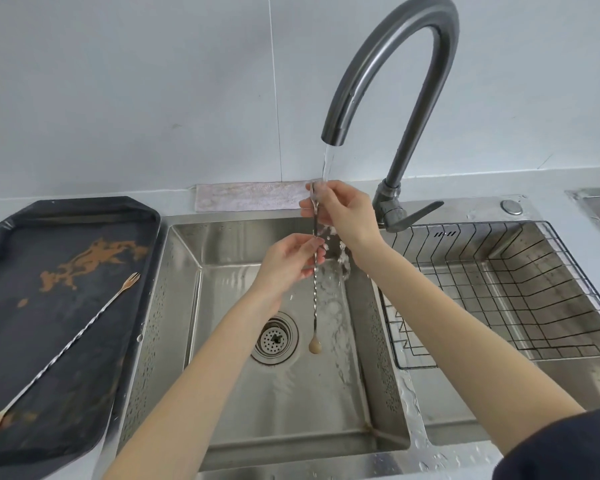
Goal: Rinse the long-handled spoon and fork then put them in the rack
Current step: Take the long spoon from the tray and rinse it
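Note:
I hold a long twisted-handle spoon point(315, 306) upright over the left sink basin point(222, 244), its top end in the water stream. My right hand point(347, 216) pinches the top end just under the spout. My left hand point(288, 261) grips the handle near its middle. The spoon's drop-shaped lower end hangs beside the drain point(274, 337). The long-handled fork point(73, 341) lies diagonally on a black tray point(0, 244) to the left, tines toward the sink. The wire rack point(551, 306) sits in the right basin with nothing in it.
The grey arched faucet point(395, 64) runs water point(327, 164), which splashes down into the basin. Its lever point(416, 211) points right. Brown stains mark the tray. A pale cloth point(250, 197) lies along the wall behind the sink. Water drops lie on the divider between the basins.

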`<action>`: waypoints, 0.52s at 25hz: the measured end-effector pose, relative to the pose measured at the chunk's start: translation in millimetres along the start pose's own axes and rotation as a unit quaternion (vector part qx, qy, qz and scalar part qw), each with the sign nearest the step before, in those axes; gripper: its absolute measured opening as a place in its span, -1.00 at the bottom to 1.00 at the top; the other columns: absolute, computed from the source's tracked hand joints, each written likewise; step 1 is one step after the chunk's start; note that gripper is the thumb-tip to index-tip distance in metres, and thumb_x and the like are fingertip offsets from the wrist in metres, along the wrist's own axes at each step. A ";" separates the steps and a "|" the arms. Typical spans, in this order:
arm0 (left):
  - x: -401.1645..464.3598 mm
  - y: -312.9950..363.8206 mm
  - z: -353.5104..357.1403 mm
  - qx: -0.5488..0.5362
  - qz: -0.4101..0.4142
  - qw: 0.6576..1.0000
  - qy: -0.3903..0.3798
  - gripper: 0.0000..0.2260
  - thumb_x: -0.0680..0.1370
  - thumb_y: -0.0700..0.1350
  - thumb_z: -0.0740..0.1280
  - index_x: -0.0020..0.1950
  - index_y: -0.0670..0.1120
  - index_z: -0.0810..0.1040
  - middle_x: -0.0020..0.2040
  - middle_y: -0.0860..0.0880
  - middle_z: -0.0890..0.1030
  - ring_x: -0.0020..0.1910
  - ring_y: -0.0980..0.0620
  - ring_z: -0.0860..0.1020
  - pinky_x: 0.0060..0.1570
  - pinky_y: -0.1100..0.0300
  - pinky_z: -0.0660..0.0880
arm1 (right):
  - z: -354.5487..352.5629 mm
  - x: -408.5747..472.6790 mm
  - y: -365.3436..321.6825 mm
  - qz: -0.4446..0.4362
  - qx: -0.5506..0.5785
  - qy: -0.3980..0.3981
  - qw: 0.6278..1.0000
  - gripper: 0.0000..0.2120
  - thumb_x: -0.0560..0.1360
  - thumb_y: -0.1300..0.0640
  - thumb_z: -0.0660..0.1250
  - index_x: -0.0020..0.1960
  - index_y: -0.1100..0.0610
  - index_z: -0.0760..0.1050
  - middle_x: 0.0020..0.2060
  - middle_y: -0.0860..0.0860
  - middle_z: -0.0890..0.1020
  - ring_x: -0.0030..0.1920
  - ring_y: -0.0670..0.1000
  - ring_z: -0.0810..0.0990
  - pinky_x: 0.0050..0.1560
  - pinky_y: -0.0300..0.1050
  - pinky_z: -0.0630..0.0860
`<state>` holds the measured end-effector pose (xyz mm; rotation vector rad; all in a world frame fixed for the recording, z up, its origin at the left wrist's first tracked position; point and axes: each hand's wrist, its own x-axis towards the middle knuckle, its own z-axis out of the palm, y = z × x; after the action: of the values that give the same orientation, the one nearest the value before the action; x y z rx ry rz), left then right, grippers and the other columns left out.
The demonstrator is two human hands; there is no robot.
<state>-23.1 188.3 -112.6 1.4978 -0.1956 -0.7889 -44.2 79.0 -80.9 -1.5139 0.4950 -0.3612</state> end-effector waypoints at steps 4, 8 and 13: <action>1.7 6.0 -1.0 0.016 0.012 1.000 0.005 -0.88 0.56 -0.13 0.24 -0.16 -0.01 0.52 -0.27 0.05 0.56 -0.30 0.19 0.55 -0.28 0.42 0.49 | 1.5 -2.7 1.0 0.005 0.015 -0.003 1.000 -0.83 0.51 0.24 0.28 -0.20 0.02 0.49 -0.27 -0.07 0.65 -0.33 -0.23 0.65 -0.06 -0.26 0.59; -0.7 2.6 -2.0 0.034 0.007 0.999 -0.017 -0.88 0.54 -0.12 0.27 -0.18 -0.03 0.53 -0.30 0.04 0.54 -0.32 0.17 0.51 -0.20 0.33 0.43 | -3.4 -2.3 -4.2 0.005 0.009 0.006 1.000 -0.82 0.55 0.16 0.25 -0.23 0.11 0.47 -0.35 0.03 0.61 -0.47 -0.19 0.62 -0.32 -0.33 0.59; -3.3 1.0 -1.0 0.045 0.009 0.998 -0.035 -0.87 0.55 -0.13 0.26 -0.17 -0.02 0.54 -0.31 0.01 0.53 -0.42 0.25 0.53 -0.29 0.42 0.49 | -4.0 -0.4 3.2 -0.006 -0.003 -0.003 1.000 -0.83 0.58 0.21 0.16 0.08 0.19 0.50 -0.25 -0.01 0.63 -0.40 -0.23 0.64 -0.26 -0.35 0.60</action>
<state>-24.6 190.9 -110.6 1.5506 -0.3011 -0.8278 -46.8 75.9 -84.0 -1.5241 0.4825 -0.3653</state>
